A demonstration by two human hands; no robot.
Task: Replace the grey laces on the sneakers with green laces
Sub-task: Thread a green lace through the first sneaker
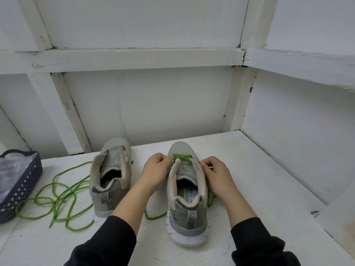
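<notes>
Two grey sneakers stand heel-first toward me on a white table. The right sneaker [187,191] has a green lace [182,157] crossed through its lowest eyelets. My left hand [156,170] pinches the lace and eyelet flap on that shoe's left side. My right hand [216,172] grips the lace's white tip on the right side, and green lace trails down beside the shoe under it. The left sneaker [112,175] has no lace in it. A second loose green lace [57,200] lies tangled to its left.
A dark blue plastic basket [19,183] holding a clear bag sits at the table's left edge. White wooden walls and beams close in the back and right. Bare white table surface [259,179] lies right of the shoes.
</notes>
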